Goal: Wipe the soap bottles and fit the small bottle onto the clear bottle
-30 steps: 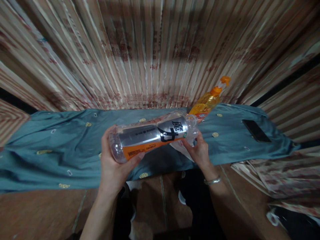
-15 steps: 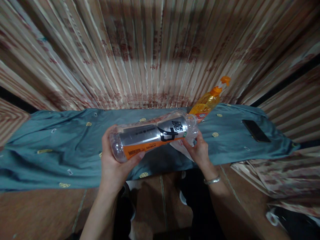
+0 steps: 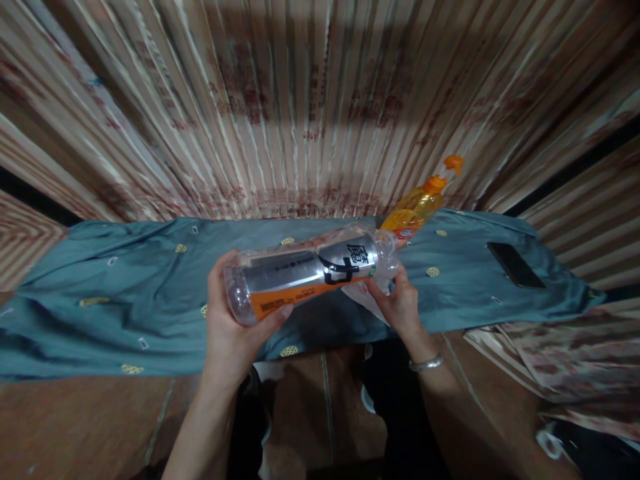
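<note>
A clear plastic bottle with a silver and orange label lies on its side in the air, across the front of me. My left hand is wrapped round its base end, thumb along the label. At the neck end, my right hand has its fingers closed on the bottle from below; some fingertips are hidden behind it. A white tissue or cloth shows under the bottle beside my right hand. Just behind the neck stands a spray bottle of yellow liquid with an orange trigger head, its lower part partly covered.
A teal patterned cloth covers the long table. Towards its right end lies a dark phone. A pleated, patterned curtain hangs right behind the table. My legs are below the front edge, over a brown tiled floor.
The view has shifted very slightly, so everything sits a touch further right. Both hands keep the same hold on the plastic bottle.
</note>
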Demonstrator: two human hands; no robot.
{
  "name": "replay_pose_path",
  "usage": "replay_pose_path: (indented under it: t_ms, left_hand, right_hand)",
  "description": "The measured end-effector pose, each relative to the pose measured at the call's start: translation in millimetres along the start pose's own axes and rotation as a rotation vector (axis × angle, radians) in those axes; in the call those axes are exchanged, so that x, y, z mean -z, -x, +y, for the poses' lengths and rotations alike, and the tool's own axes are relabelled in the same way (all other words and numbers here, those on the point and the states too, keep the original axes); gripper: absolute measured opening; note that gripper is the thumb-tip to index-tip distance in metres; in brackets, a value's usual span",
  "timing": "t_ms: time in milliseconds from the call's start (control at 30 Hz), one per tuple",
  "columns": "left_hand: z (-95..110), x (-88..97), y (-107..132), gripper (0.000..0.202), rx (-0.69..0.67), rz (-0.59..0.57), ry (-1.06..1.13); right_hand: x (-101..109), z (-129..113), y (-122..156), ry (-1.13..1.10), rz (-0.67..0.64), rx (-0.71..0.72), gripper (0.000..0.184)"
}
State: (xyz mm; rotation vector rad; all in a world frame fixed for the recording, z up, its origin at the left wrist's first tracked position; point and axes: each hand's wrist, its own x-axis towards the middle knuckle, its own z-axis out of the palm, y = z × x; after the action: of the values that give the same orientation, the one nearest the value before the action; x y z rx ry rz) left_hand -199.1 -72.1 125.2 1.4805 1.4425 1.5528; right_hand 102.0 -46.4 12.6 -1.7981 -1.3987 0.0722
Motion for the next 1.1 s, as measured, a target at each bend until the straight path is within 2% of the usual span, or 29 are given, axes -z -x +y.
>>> replay_pose_path:
  t_ms: [367, 533, 867, 1100]
  left_hand:
    - [-3.0, 1.7, 0.3, 0.094, -0.037, -0.025, -0.021]
    - [-7.1, 2.8, 0.0, 0.095, -0.003, -0.005, 0.013]
    - [12.4, -5.3, -0.5, 0.087, 0.030, 0.055, 0.025]
    - [8.0, -3.6, -0.7, 0.096, 0.065, 0.046, 0.061]
  right_hand:
    - [-0.4, -0.8, 0.0, -0.035, 0.000, 0.019, 0.075]
    - [-0.3, -2.1, -0.2, -0.029, 0.000, 0.010, 0.078]
    - [-0.5, 0.0, 0.3, -0.017, 0.009, 0.062, 0.073]
    - [-2.6, 1.3, 1.2, -0.010, 0.013, 0.022, 0.078]
